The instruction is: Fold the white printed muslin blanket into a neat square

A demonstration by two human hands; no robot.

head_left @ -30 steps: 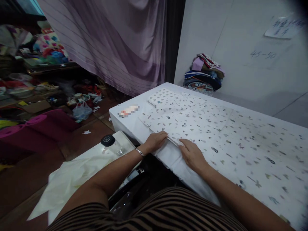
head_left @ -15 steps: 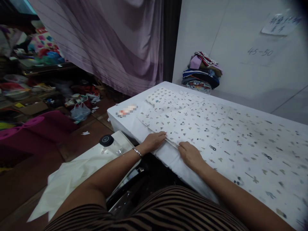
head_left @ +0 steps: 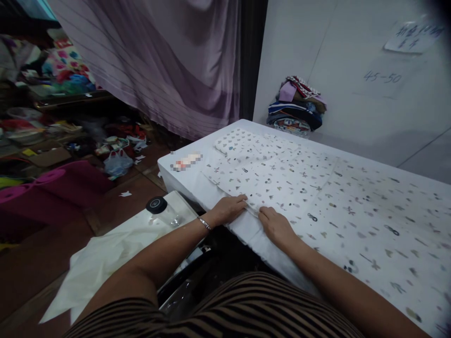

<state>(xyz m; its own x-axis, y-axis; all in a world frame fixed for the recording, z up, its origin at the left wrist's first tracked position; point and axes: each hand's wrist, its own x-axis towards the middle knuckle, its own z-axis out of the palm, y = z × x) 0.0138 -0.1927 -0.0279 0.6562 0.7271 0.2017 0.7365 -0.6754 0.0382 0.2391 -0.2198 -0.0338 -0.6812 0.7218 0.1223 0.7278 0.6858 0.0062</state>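
A white fabric with small printed motifs [head_left: 338, 206] lies spread over the white table [head_left: 197, 180]. A folded layer of the same fabric [head_left: 271, 176] lies on its left part. My left hand [head_left: 228, 210] rests at the near edge of that folded layer, fingers curled on the cloth edge. My right hand [head_left: 276, 225] lies just to its right, fingers pressed on the same edge. A thin bracelet is on my left wrist.
A clear bottle with a black cap [head_left: 162, 212] stands on cream cloth [head_left: 105, 258] left of the table. A stack of folded clothes [head_left: 298, 107] sits at the table's far end against the wall. A purple curtain [head_left: 169, 65] hangs behind. Cluttered floor at left.
Both hands have drawn slightly closer together on the cloth edge; the right hand shifted a little left. The view barely moved.
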